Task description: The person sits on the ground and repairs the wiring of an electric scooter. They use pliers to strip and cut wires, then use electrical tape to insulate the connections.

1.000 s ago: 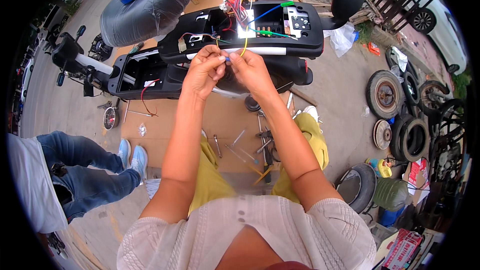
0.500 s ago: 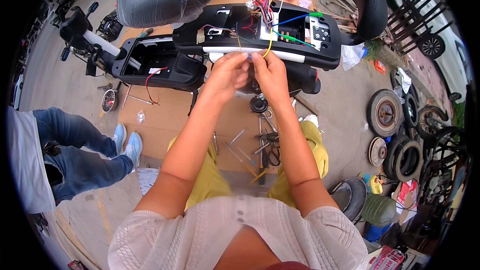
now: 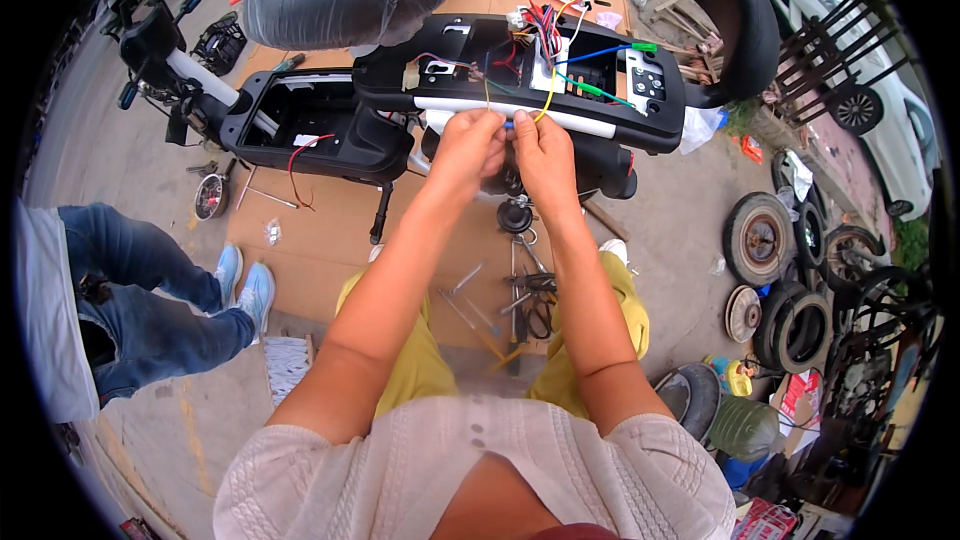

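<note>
Both hands meet over the near side of a black and white electric scooter body [image 3: 400,90]. My left hand [image 3: 467,152] is closed in a pinch on a thin yellowish wire [image 3: 488,92] that comes down from the body. Close beside it, my right hand [image 3: 543,157] pinches a thicker yellow wire [image 3: 549,100]. A small blue sleeve or connector [image 3: 509,124] shows between the fingertips; its exact fit on the wires is too small to tell. Above the hands, a bundle of coloured wires [image 3: 545,25] rises from the open compartment, with green and blue leads lying across it.
A plastic-wrapped seat [image 3: 350,0] tilts up at the back. Pliers and other hand tools [image 3: 530,305] lie on cardboard [image 3: 300,285] below my hands. At the left stands another person [image 3: 150,290]. Tyres [image 3: 758,238] and a green jug [image 3: 745,427] are at the right.
The fingers of my left hand have curled in more tightly, and its tips sit close to the right hand's. The view has shifted slightly.
</note>
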A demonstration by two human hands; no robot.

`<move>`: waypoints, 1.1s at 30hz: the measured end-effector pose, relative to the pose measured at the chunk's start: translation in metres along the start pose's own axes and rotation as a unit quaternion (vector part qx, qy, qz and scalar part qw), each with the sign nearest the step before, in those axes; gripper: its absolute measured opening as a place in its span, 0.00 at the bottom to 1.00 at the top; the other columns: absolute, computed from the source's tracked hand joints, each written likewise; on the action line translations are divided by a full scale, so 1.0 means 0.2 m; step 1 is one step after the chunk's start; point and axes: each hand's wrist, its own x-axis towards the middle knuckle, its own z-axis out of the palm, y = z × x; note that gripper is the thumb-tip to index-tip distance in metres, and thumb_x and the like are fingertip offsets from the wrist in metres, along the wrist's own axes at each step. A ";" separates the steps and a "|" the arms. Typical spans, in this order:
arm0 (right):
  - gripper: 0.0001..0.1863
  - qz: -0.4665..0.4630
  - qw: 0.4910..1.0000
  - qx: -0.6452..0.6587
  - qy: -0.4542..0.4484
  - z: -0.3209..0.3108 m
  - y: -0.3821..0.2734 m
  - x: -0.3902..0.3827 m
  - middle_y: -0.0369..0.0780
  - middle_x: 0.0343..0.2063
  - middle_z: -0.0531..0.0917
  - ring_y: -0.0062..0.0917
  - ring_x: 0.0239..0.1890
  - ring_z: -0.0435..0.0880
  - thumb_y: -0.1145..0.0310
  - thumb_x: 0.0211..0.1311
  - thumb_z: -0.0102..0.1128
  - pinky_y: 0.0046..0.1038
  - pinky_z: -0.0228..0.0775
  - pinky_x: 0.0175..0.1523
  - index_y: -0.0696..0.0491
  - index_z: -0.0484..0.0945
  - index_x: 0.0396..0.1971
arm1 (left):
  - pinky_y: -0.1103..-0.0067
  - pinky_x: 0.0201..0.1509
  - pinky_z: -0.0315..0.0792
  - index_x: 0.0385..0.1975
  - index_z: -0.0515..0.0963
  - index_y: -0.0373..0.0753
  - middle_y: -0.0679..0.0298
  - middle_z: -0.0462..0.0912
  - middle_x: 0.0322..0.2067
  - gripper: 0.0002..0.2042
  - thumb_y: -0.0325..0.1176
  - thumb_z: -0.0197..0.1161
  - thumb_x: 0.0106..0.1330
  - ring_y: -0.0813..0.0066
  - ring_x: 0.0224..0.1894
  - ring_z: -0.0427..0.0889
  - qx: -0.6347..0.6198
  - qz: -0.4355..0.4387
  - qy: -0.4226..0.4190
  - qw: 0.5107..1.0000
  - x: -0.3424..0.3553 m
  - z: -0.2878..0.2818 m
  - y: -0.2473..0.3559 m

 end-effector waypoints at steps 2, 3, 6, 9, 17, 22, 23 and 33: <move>0.21 0.063 0.996 0.060 -0.007 -0.01 0.01 0.00 0.45 0.19 0.79 0.29 0.21 0.77 0.57 0.69 0.51 0.34 0.68 0.31 0.62 0.76 0.27 | 0.83 0.14 0.50 0.21 0.69 0.40 0.72 0.62 0.12 0.12 0.34 0.56 0.68 0.83 0.12 0.59 -0.006 0.007 0.007 1.000 0.01 0.02 -0.02; 0.22 0.064 0.996 0.061 -0.001 -0.01 0.00 0.00 0.43 0.17 0.79 0.26 0.21 0.76 0.56 0.69 0.53 0.34 0.68 0.30 0.63 0.77 0.27 | 0.84 0.14 0.50 0.23 0.69 0.40 0.71 0.63 0.13 0.12 0.36 0.56 0.69 0.83 0.12 0.61 -0.011 -0.002 0.006 1.000 0.00 0.03 -0.02; 0.22 0.129 0.988 0.054 -0.063 -0.08 -0.12 -0.03 0.43 0.17 0.79 0.27 0.21 0.77 0.56 0.69 0.53 0.33 0.68 0.30 0.63 0.76 0.26 | 0.84 0.15 0.51 0.24 0.70 0.40 0.71 0.64 0.13 0.13 0.38 0.56 0.70 0.82 0.12 0.62 0.023 0.014 0.022 0.999 -0.04 0.03 0.00; 0.17 0.022 0.998 -0.056 0.018 -0.16 -0.16 -0.07 0.39 0.16 0.76 0.21 0.17 0.72 0.61 0.68 0.56 0.25 0.64 0.26 0.61 0.77 0.27 | 0.84 0.16 0.53 0.23 0.70 0.40 0.71 0.64 0.13 0.17 0.43 0.55 0.72 0.82 0.13 0.63 0.028 0.039 0.005 0.999 -0.06 0.04 0.03; 0.08 -0.304 0.889 -0.311 0.142 -0.11 -0.40 0.01 0.42 0.27 0.79 0.33 0.32 0.78 0.69 0.57 0.65 0.32 0.70 0.36 0.58 0.79 0.30 | 0.86 0.18 0.56 0.25 0.71 0.40 0.72 0.68 0.16 0.13 0.40 0.58 0.71 0.86 0.16 0.65 0.136 0.188 0.116 0.966 -0.04 -0.01 0.07; 0.06 -0.249 0.858 -0.442 0.081 -0.03 -0.37 0.08 0.43 0.27 0.79 0.37 0.35 0.74 0.70 0.55 0.63 0.38 0.66 0.42 0.57 0.78 0.27 | 0.88 0.22 0.59 0.32 0.75 0.38 0.71 0.75 0.23 0.07 0.34 0.60 0.69 0.88 0.21 0.69 0.168 0.285 0.139 0.933 -0.01 0.01 0.10; 0.06 -0.250 0.860 -0.436 0.086 -0.02 -0.37 0.08 0.43 0.27 0.78 0.37 0.35 0.74 0.70 0.55 0.63 0.38 0.65 0.41 0.57 0.78 0.27 | 0.88 0.23 0.60 0.34 0.76 0.37 0.70 0.76 0.24 0.06 0.33 0.61 0.69 0.88 0.22 0.70 0.171 0.291 0.135 0.932 -0.01 0.00 0.09; 0.09 -0.347 0.861 -0.351 0.125 0.06 -0.33 0.09 0.40 0.27 0.74 0.35 0.35 0.72 0.74 0.41 0.62 0.37 0.60 0.40 0.53 0.74 0.26 | 0.83 0.44 0.70 0.46 0.81 0.34 0.62 0.75 0.53 0.16 0.18 0.58 0.57 0.79 0.33 0.72 0.372 0.391 0.118 0.833 -0.01 0.04 0.11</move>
